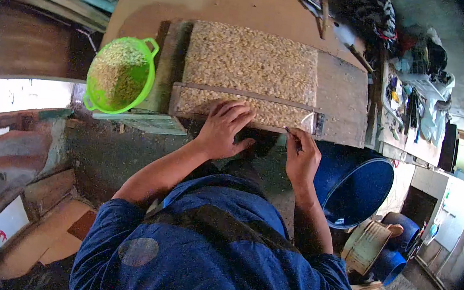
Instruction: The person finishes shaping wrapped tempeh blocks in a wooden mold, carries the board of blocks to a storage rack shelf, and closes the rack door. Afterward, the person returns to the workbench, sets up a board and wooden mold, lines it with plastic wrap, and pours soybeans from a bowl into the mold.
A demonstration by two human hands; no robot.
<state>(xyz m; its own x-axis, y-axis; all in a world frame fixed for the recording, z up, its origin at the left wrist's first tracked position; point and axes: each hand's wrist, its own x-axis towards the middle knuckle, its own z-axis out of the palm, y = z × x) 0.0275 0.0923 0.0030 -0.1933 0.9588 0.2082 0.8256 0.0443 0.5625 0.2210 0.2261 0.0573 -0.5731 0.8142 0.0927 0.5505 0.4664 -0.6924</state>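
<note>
A broad, rectangular slab of pale, tan, nubbly pieces (247,61) lies flat on a worn, brown wooden counter (343,95), right in front of the person, within easy reach of both hands. A long, thin, dark bar (271,99) crosses it near the close side, parting off a narrow front strip of the same nubbly stuff (281,112); its straight run probably serves as a fence or guide. The left hand (225,130) rests on this strip, its fingers laid over the top side by side and the thumb spread away off the near edge, gripping nothing; the pose looks meant to steady the strip. The right hand (302,156) is at the strip's right end, with thumb and forefinger closed on a small, dark piece (288,130) at the near edge, too small to identify; such a pinch suits fine control. Just beyond that hand, a short, dark block (319,123) stands at the strip's end, perhaps as a stop. To the left, a bright green, round plastic bowl with loop handles (152,78) holds loose, pale bits (112,65), placed clear of the slab. Below the counter's right side, a large, blue plastic barrel (364,189) shows its open mouth.
</note>
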